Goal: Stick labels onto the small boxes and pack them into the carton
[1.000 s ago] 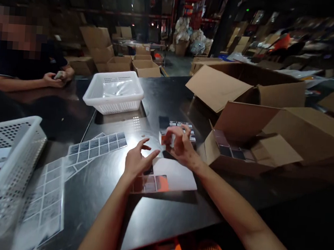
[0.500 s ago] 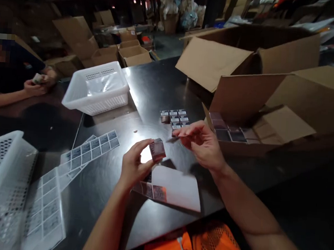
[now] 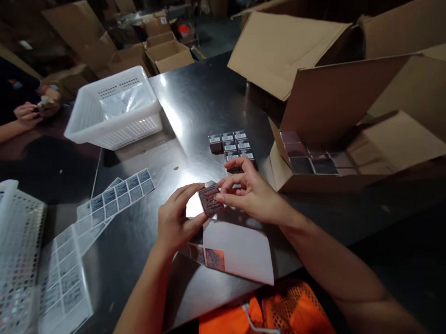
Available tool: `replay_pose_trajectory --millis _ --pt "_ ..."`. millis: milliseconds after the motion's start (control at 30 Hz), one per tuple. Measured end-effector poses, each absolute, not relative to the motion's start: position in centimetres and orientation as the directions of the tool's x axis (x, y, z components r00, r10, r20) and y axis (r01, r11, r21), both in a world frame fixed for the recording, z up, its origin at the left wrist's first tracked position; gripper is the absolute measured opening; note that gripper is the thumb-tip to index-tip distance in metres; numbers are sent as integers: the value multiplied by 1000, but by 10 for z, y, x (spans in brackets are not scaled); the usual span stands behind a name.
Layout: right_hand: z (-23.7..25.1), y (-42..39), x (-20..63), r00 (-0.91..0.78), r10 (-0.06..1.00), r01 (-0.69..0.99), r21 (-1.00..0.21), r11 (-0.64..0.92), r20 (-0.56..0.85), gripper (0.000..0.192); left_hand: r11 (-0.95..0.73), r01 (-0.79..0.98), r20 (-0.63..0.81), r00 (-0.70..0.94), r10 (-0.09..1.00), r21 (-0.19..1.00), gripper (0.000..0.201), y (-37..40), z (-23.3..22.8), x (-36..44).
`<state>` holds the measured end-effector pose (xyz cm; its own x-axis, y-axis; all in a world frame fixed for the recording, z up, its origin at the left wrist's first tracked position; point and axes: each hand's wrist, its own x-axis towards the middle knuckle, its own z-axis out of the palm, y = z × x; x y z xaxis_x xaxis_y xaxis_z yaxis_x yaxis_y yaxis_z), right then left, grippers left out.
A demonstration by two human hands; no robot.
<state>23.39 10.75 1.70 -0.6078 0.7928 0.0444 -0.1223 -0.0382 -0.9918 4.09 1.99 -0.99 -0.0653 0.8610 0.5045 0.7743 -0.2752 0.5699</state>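
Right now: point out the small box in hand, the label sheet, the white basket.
small box [image 3: 209, 199], head view, its patterned top face
label sheet [image 3: 124, 193], head view, mid-sheet
white basket [image 3: 95, 137], head view, near rim

Left hand [image 3: 173, 222] gripping small dark printed cardboard box [image 3: 210, 199] above shiny black desk [image 3: 196, 109]; right hand [image 3: 249, 194] pinching box's far edge. White label sheet [image 3: 236, 249] lying just below hands. Cluster of small dark boxes [image 3: 232, 145] sitting beyond. Open brown carton [image 3: 323, 153] standing right, white perforated plastic basket [image 3: 114, 108] left. Co-worker's hands [image 3: 32, 110] working far left.
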Motion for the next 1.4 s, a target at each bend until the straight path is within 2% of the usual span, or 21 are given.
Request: replay_pose_trajectory --millis 400,800,1000,1067,1133,1200,1267,1333,1400 --pt "22 106 233 -600 800 -120 -990 -68 17 53 -285 786 525 -58 849 549 44 18 -9 41" --pt "21 104 234 -588 808 -108 -994 -36 35 52 -329 801 566 -16 824 501 43 18 -9 40" --pt "15 105 231 -488 867 -12 -995 102 95 53 -299 806 544 -35 838 511 44 17 -10 42" --pt "16 108 234 -364 921 69 -982 174 137 54 -201 821 516 -129 847 535 46 18 -9 43" --pt "19 109 237 -255 933 126 -948 292 254 51 -77 833 512 -261 818 548 49 20 -8 43" --pt "22 107 240 -306 855 142 -867 477 420 44 22 832 528 -371 764 554 48 22 -7 41" --pt "23 101 238 -512 673 129 -727 675 534 40 81 829 539 -430 724 554 49 24 -7 37" --pt "21 94 234 -710 482 131 -576 807 513 40 132 815 519 -474 712 564 51 26 -7 32" --pt "15 90 229 -820 394 161 -493 855 415 38 178 788 477 -518 710 589 52 27 -6 27"
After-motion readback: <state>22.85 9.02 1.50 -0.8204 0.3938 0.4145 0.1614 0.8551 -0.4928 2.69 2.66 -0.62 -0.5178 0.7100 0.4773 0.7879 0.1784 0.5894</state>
